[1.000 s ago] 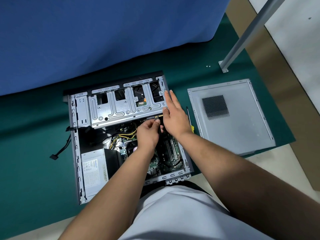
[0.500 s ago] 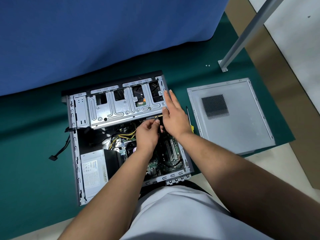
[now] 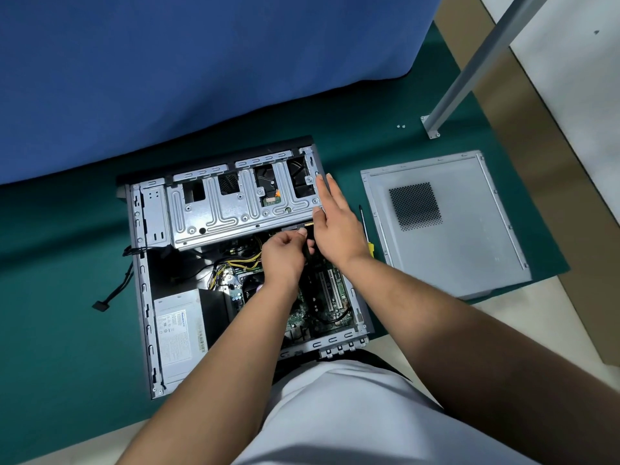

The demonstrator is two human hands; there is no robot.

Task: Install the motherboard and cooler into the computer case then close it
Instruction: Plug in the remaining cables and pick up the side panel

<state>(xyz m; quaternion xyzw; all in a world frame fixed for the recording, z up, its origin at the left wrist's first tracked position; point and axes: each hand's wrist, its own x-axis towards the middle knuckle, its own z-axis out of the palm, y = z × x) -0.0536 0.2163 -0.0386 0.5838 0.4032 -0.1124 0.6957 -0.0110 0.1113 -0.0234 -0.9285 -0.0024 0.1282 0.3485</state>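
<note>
A black cable with a flat connector point(image 3: 100, 306) trails out of the case's left wall onto the green mat point(image 3: 60, 330), its origin hidden behind the frame. The computer case point(image 3: 142, 297) lies on its side on that mat, open face up, its long axis running from the person toward the blue cloth point(image 3: 201, 62), the black front panel at the far end and the slotted rear edge nearest the person. Inside it, 1 power supply point(image 3: 179, 333) fills the near left corner, and 1 metal drive cage point(image 3: 235, 206) spans the far end. The motherboard point(image 3: 330, 297) lies flat in the right half of the case; both forearms cover much of it, and the cooler area beside the yellow wires point(image 3: 241, 260) is too dark and blocked to make out.

The left hand point(image 3: 283, 253) is curled, thumb and fingertips pinching a small dark part at the cage's lower edge; what that part is cannot be told. The right hand point(image 3: 337, 226) has its fingers straight and close together, resting along the case's right wall, while its thumb tucks down toward the same spot.

Right of the case, 1 screwdriver point(image 3: 365, 233) with a yellow handle lies mostly hidden by the right wrist. Further right, 1 grey side panel point(image 3: 446, 229) with a perforated vent lies flat. 2 small screws point(image 3: 401, 126) sit near the foot of a metal post point(image 3: 469, 72), whose top is cut off.
</note>
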